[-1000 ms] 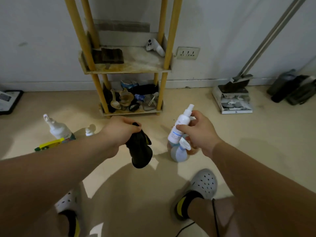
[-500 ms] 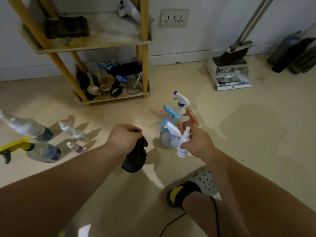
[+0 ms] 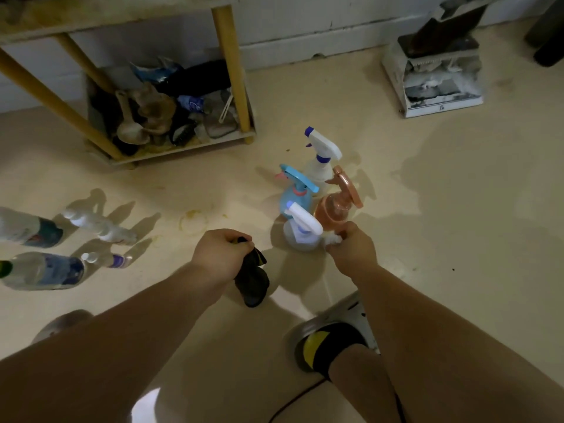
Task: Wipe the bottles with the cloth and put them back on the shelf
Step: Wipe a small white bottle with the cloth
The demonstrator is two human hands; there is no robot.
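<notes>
My left hand (image 3: 221, 253) grips a dark cloth (image 3: 252, 282) that hangs from my fist above the floor. My right hand (image 3: 352, 250) holds a small white spray bottle (image 3: 333, 239) low by the floor; only its white top shows past my fingers. It is right beside a group of spray bottles: a pale one with a white trigger (image 3: 302, 228), a blue one (image 3: 296, 192), an orange one (image 3: 338, 203) and a white one with a blue nozzle (image 3: 320, 154). Several bottles (image 3: 42, 270) stand on the floor at the left. The yellow-legged shelf (image 3: 232, 68) stands behind.
The shelf's bottom level (image 3: 158, 117) is crowded with scoops, bags and dark items. A white dustpan box (image 3: 436, 83) sits by the wall at the right. My right foot in a grey clog (image 3: 332, 343) is near the bottles, with a black cable (image 3: 293, 401) on the floor.
My view tilted down and closer to the floor. My right hand lowered the small white bottle toward the floor beside the spray bottle group. The left hand kept the cloth.
</notes>
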